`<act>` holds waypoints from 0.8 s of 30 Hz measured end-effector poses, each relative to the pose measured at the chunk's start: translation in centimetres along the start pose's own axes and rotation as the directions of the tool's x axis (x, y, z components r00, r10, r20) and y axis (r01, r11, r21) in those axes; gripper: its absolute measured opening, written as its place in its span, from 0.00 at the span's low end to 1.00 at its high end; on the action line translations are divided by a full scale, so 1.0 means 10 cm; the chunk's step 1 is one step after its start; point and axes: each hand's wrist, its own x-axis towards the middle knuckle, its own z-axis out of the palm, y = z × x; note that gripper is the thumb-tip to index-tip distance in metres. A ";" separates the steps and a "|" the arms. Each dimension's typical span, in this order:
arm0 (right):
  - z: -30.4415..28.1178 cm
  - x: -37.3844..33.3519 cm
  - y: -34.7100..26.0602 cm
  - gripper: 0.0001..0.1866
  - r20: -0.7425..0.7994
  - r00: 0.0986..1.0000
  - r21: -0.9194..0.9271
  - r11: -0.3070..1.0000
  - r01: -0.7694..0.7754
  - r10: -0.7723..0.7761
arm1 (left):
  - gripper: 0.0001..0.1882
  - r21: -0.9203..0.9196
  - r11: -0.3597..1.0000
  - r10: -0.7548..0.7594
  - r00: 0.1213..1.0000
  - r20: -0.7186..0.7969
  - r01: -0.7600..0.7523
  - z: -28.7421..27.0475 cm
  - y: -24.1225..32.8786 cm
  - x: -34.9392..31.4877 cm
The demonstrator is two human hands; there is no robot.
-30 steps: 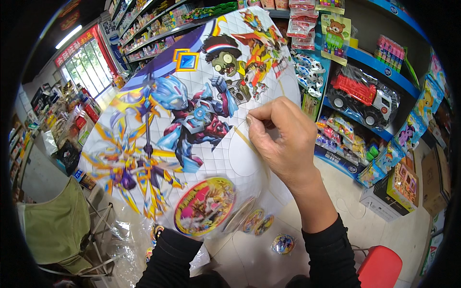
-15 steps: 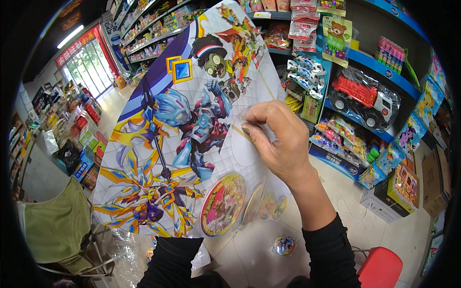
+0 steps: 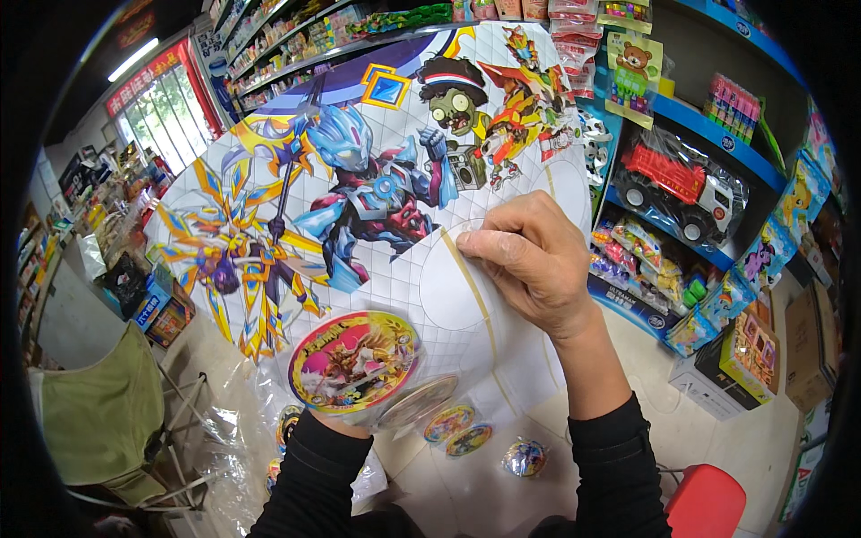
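Note:
I hold up a large cardboard display sheet [image 3: 359, 188] printed with colourful cartoon heroes, with pale round patches on its lower right. My right hand [image 3: 538, 260] pinches the sheet near one round patch, fingertips pressed on its face. My left hand is almost wholly hidden behind the sheet's lower edge; only its wrist [image 3: 336, 421] shows above the black sleeve. At that lower edge sits a round disc in a clear bag [image 3: 354, 361], pink and yellow, with a second disc [image 3: 417, 403] edge-on beside it.
Several more round discs [image 3: 466, 435] lie on the tiled floor below. Toy shelves [image 3: 708, 125] with a red truck [image 3: 682, 184] stand at right, a green folding chair [image 3: 99, 421] at lower left, a red stool [image 3: 708, 498] at lower right, cartons [image 3: 762, 354] beside it.
The sheet has tilted and swung so its top now points right of centre. My right hand slid a little right and down along its face, still pinching it.

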 end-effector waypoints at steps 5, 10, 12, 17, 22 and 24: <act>-0.02 0.07 -0.03 0.11 0.005 1.000 -0.040 0.999 0.001 -0.001 | 0.27 -0.159 0.986 -0.065 0.987 -0.150 0.040 0.04 0.02 -0.03; -0.06 0.06 -0.03 0.14 0.044 0.998 -0.052 0.998 0.044 -0.042 | 0.30 -0.235 0.970 -0.091 0.988 -0.122 0.060 0.16 0.00 -0.08; -0.08 0.05 -0.02 0.16 0.053 0.997 -0.057 0.996 0.063 -0.060 | 0.30 -0.253 0.965 -0.107 0.986 -0.130 0.071 0.18 -0.03 -0.08; -0.08 0.02 0.00 0.17 0.015 0.995 -0.052 0.993 0.103 -0.102 | 0.30 -0.218 0.971 -0.134 0.981 -0.141 0.101 0.07 0.02 -0.10; -0.09 0.01 0.02 0.16 0.023 0.995 -0.056 0.993 0.103 -0.102 | 0.29 -0.034 0.999 -0.049 0.910 -0.411 0.039 0.14 -0.03 -0.03; -0.09 0.01 0.02 0.14 0.014 0.995 -0.059 0.994 0.095 -0.094 | 0.29 -0.031 0.999 -0.030 0.911 -0.411 0.019 0.18 -0.06 -0.02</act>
